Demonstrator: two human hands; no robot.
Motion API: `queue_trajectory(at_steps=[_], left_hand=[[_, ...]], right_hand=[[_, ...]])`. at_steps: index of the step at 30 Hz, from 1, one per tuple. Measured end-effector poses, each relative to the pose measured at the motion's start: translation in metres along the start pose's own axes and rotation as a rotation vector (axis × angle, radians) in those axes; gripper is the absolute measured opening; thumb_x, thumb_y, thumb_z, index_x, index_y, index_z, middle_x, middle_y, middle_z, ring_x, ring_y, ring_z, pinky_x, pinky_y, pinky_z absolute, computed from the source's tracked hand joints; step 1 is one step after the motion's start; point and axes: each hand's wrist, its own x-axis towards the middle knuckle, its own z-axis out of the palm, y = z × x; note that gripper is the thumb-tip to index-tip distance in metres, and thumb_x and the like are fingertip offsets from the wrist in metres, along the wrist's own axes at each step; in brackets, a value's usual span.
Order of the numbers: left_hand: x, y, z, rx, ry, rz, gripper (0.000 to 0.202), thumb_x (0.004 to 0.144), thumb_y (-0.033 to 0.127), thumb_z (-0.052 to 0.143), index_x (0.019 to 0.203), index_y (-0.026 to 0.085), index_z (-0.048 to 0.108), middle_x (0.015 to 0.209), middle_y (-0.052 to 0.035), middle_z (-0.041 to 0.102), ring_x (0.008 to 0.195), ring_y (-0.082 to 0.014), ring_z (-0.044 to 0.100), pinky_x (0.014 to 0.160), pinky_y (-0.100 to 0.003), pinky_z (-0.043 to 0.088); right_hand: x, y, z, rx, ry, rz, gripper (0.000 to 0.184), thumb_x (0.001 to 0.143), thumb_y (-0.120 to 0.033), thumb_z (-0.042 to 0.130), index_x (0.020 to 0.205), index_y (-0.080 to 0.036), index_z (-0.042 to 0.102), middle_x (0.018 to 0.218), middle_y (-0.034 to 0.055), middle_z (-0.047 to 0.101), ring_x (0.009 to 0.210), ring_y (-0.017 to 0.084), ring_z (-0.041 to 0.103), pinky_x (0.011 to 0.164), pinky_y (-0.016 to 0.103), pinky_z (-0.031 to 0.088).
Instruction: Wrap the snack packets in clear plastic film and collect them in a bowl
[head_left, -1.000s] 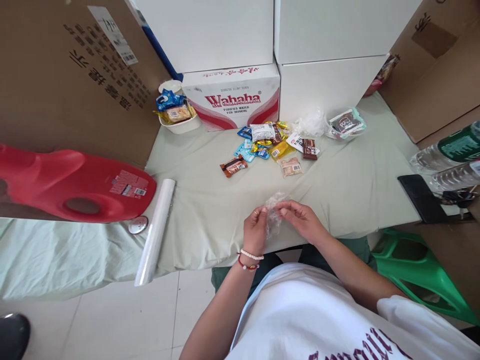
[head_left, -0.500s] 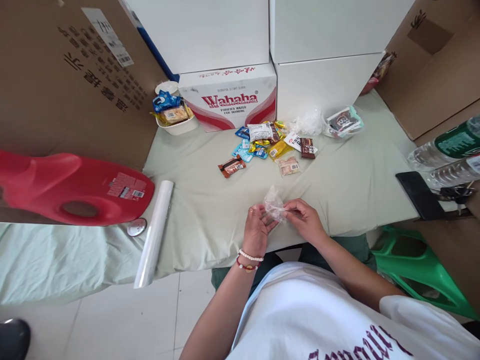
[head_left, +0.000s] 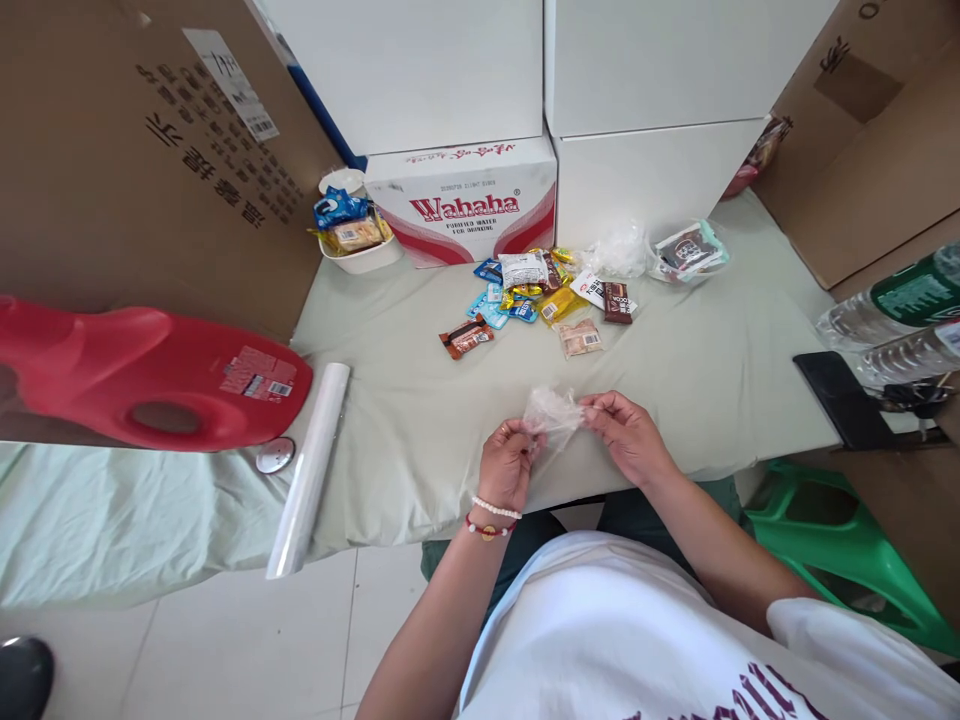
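A thin, clear plastic bag [head_left: 553,415], crumpled, is stretched between my two hands above the front of the cloth-covered table [head_left: 405,420]. My left hand [head_left: 506,460], with beaded bracelets at the wrist, pinches its left side. On the opposite side, the fingertips of my right hand [head_left: 626,432] are closed on the bag's edge. Beyond the hands lies a pile of wrapped snacks [head_left: 525,285], with a brown-orange packet [head_left: 466,337], a pale pink packet [head_left: 580,338] and a dark cocoa packet [head_left: 617,302] at its near side.
At left are a red jug [head_left: 172,390], a plastic-film roll [head_left: 309,470] and a white tub [head_left: 367,258] of snacks. Behind stands a Wahaha carton [head_left: 465,215]; right of it, a crumpled plastic bag [head_left: 619,248] and a snack container [head_left: 688,252]. Bottles [head_left: 911,300] and a black phone [head_left: 840,400] lie right.
My hands have moved apart, spreading the plastic bag wider. The left hand's fingers have closed into a pinch on it. The snacks stay in place.
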Motion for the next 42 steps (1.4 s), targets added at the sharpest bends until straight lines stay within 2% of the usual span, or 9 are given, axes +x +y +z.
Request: queue_trajectory(at_steps=[5, 10, 19, 24, 28, 30, 33, 37, 42], left_hand=[[0.001, 0.004, 0.002, 0.015, 0.057, 0.022, 0.021, 0.06, 0.023, 0.069, 0.078, 0.021, 0.058, 0.065, 0.0064, 0.057, 0.06, -0.007, 0.055, 0.057, -0.019, 0.043], [-0.003, 0.004, 0.009, 0.055, 0.039, 0.047, 0.022, 0.06, 0.024, 0.072, 0.076, 0.02, 0.057, 0.065, 0.0067, 0.056, 0.059, -0.0055, 0.05, 0.056, -0.018, 0.038], [-0.003, 0.0, -0.013, 0.284, 0.082, 0.238, 0.044, 0.07, 0.038, 0.079, 0.104, 0.022, 0.057, 0.091, 0.0011, 0.061, 0.074, -0.0107, 0.057, 0.07, -0.026, 0.049], [-0.009, -0.002, -0.027, 0.835, 0.24, 0.686, 0.049, 0.075, 0.03, 0.075, 0.121, 0.022, 0.058, 0.13, -0.0153, 0.057, 0.122, -0.0302, 0.057, 0.096, -0.047, 0.053], [-0.017, -0.004, -0.012, 1.189, -0.073, 1.029, 0.046, 0.086, 0.03, 0.07, 0.131, 0.027, 0.062, 0.142, -0.0152, 0.058, 0.144, -0.0348, 0.045, 0.124, -0.059, 0.027], [-0.015, -0.006, -0.003, 1.223, -0.252, 1.018, 0.055, 0.086, 0.039, 0.074, 0.137, 0.028, 0.06, 0.142, -0.0145, 0.061, 0.144, -0.035, 0.047, 0.126, -0.059, 0.021], [-0.005, -0.008, 0.003, 1.173, -0.33, 0.888, 0.056, 0.089, 0.05, 0.07, 0.139, 0.026, 0.059, 0.14, -0.0152, 0.065, 0.143, -0.0348, 0.051, 0.126, -0.061, 0.017], [0.012, -0.009, 0.005, 1.011, -0.164, 0.752, 0.037, 0.105, 0.043, 0.037, 0.114, 0.026, 0.069, 0.119, -0.012, 0.073, 0.121, -0.028, 0.064, 0.12, -0.056, 0.03], [0.024, -0.014, 0.021, 1.22, -0.035, 0.791, 0.021, 0.085, 0.042, 0.074, 0.096, 0.024, 0.07, 0.114, -0.0131, 0.071, 0.117, -0.0345, 0.06, 0.119, -0.06, 0.025]], right_hand=[[-0.005, 0.003, -0.011, -0.026, -0.008, 0.119, 0.05, 0.063, -0.059, 0.093, 0.081, -0.023, 0.064, 0.087, 0.0002, 0.065, 0.084, 0.017, 0.062, 0.091, 0.036, 0.054], [-0.002, 0.0, -0.013, -0.137, -0.059, 0.148, 0.062, 0.067, -0.057, 0.09, 0.115, -0.025, 0.066, 0.108, 0.0039, 0.071, 0.1, 0.02, 0.065, 0.091, 0.034, 0.053], [0.026, -0.008, -0.006, -0.341, 0.086, 0.032, 0.04, 0.078, -0.06, 0.074, 0.076, -0.023, 0.061, 0.058, -0.0044, 0.051, 0.052, 0.013, 0.047, 0.047, 0.026, 0.038], [0.027, -0.009, -0.004, -0.271, 0.1, 0.063, 0.038, 0.077, -0.059, 0.075, 0.075, -0.024, 0.059, 0.061, -0.0036, 0.052, 0.05, 0.013, 0.047, 0.041, 0.026, 0.034], [0.022, -0.009, 0.002, -0.237, 0.08, 0.075, 0.041, 0.075, -0.061, 0.076, 0.077, -0.023, 0.06, 0.064, -0.0031, 0.055, 0.05, 0.012, 0.049, 0.042, 0.025, 0.036], [0.019, -0.01, 0.003, -0.218, 0.065, 0.081, 0.043, 0.074, -0.062, 0.076, 0.078, -0.022, 0.061, 0.065, -0.0031, 0.056, 0.051, 0.012, 0.049, 0.042, 0.025, 0.036], [0.016, -0.015, -0.001, -0.215, 0.048, 0.072, 0.043, 0.075, -0.063, 0.075, 0.079, -0.022, 0.063, 0.065, -0.0033, 0.055, 0.052, 0.012, 0.05, 0.045, 0.026, 0.038], [0.016, -0.017, -0.016, -0.269, 0.093, 0.022, 0.041, 0.076, -0.061, 0.075, 0.078, -0.023, 0.064, 0.062, -0.0041, 0.053, 0.053, 0.013, 0.048, 0.047, 0.027, 0.038], [0.014, -0.005, -0.027, -0.275, 0.093, 0.021, 0.039, 0.076, -0.06, 0.076, 0.077, -0.023, 0.062, 0.062, -0.004, 0.052, 0.052, 0.013, 0.047, 0.047, 0.027, 0.038]])
